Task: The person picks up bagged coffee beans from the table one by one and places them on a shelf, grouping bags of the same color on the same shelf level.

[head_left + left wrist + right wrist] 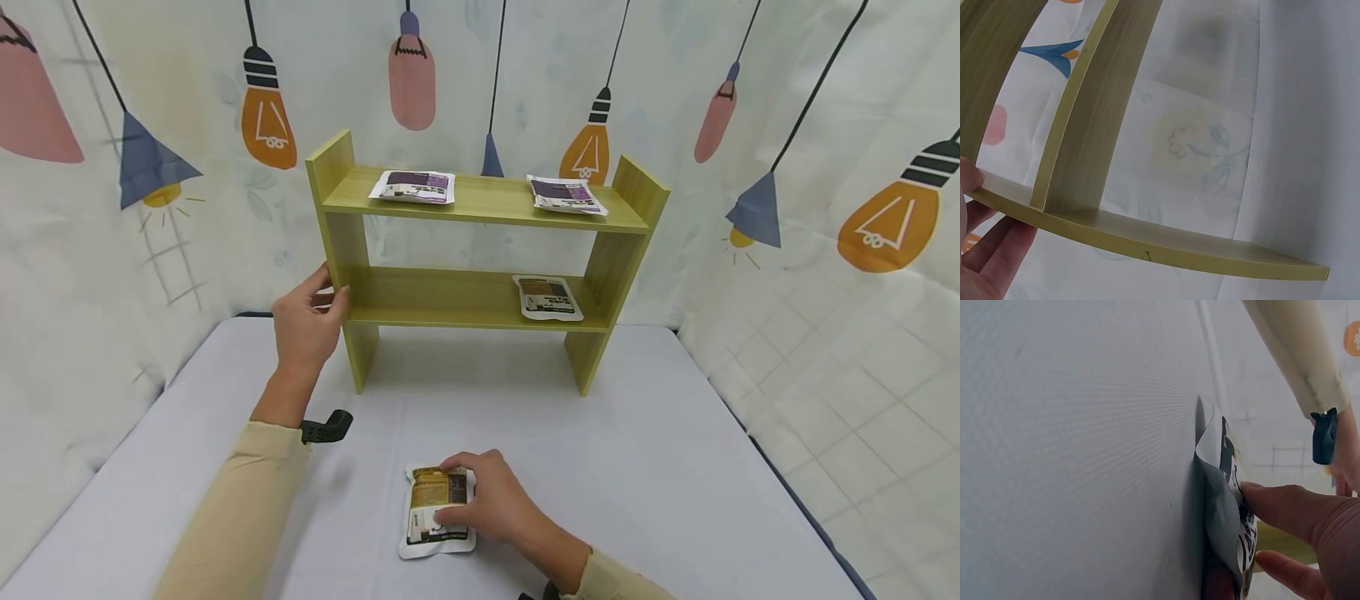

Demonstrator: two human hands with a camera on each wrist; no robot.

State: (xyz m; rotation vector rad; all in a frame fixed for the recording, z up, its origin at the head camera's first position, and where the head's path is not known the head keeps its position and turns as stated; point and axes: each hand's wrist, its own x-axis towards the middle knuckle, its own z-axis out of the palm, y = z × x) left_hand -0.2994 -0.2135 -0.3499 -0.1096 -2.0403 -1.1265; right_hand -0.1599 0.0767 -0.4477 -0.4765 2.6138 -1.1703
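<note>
My left hand (307, 321) grips the left side panel of a yellow-green wooden shelf (480, 297) at mid height. In the left wrist view the thumb lies on the panel's inner side and the fingers (1000, 256) on its outer side. Nearer on the table, my right hand (498, 500) holds a white pouch with a gold and dark label (431, 512), thumb and fingers bent over its right part. The right wrist view shows the thumb (1279, 503) on the label side of the pouch (1229, 487), and a fingertip under its lower edge.
Two purple-labelled pouches lie on the top board, one left (412, 187) and one right (566, 196). A brown-and-black-labelled pouch (547, 298) lies at the right of the lower board. A white cloth covers the table (660, 467); printed curtains (810, 333) surround it.
</note>
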